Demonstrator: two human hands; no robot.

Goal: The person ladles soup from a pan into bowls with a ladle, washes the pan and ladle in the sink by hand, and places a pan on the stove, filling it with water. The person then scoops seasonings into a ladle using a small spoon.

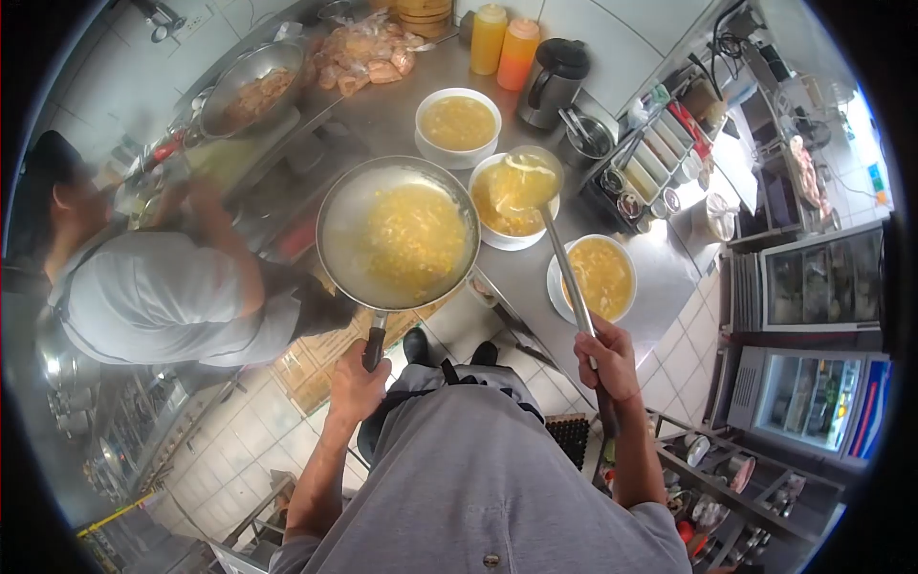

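As a long-handled steel ladle (566, 273) carries yellow soup (521, 187), drips could follow

Gripped by the right hand (609, 358), the ladle hangs over the middle of three round white bowls (454, 161); a hasty tilt could slop soup onto the steel counter (660, 287). The left hand (357, 386) clasps the black-handled, round metal pan (344, 225) beside them; tipping it could spill its soup. Counted: one ladle, one pan, three bowls, two plastic squeeze bottles (489, 43), yellow and orange.

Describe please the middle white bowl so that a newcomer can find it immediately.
On the steel counter stand three white bowls of yellow soup. Take the middle bowl, right of the pan; only this one is partly hidden by the ladle's scoop.
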